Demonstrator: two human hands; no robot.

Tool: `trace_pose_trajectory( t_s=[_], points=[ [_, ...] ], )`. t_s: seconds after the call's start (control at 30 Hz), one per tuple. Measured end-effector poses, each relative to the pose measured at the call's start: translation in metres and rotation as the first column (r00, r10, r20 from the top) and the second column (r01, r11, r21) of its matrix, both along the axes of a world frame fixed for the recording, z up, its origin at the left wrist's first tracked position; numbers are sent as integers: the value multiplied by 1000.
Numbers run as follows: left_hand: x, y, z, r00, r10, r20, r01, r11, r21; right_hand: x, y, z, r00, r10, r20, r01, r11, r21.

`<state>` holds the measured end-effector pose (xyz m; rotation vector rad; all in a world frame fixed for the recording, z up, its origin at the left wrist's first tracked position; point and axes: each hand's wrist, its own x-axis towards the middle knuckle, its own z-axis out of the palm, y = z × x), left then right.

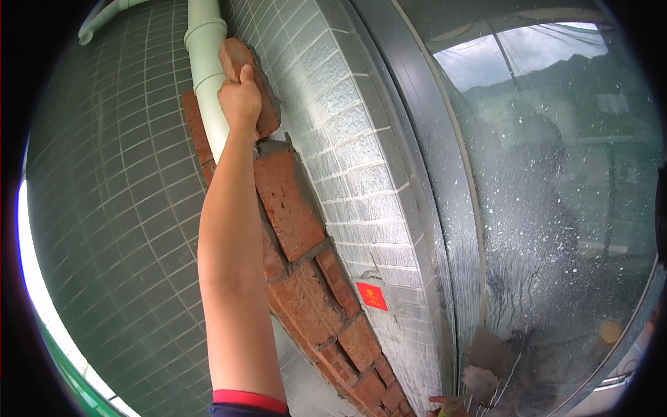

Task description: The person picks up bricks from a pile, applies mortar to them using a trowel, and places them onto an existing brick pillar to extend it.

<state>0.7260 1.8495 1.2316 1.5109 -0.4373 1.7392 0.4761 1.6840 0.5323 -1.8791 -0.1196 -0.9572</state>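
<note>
My left hand (240, 101) reaches up and grips a red brick (267, 117), its thumb pointing up along the brick's face. That brick sits at the top of a narrow brick column (306, 299), close beside a pale green drainpipe (206, 59). Grey mortar shows along its right edge and on the brick (286, 201) below, with a gap between the two. At the lower right edge, my right hand (446, 409) is only partly in view. Its fingers are around what looks like a trowel (488, 353), whose grey blade carries a lump of mortar (481, 382).
A dark tiled wall (118, 174) lies to the left, and a light silvery tiled wall (354, 160) to the right. A red square card (372, 296) is on the light wall. Beyond a metal frame (424, 125), a splashed glass pane (556, 208) reflects hills and sky.
</note>
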Motion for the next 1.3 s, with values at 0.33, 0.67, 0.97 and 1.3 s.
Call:
trace_pose_trajectory(
  t_s=[0.33,0.67,0.97,1.3],
  points=[
    [32,6,-2,986,52,-160,-52,999,3,-22,-12,17,987,17,-159,10,986,164],
    [41,5,-2,972,149,-180,-140,988,63,-21,-19,12,962,192,-192,-100,908,407],
    [66,4,0,953,255,-162,-244,966,88,-13,-31,14,978,123,-166,-91,978,188],
    [80,6,5,939,239,-249,-223,970,93,-7,-29,22,954,228,-192,-142,914,381]
  ],
)
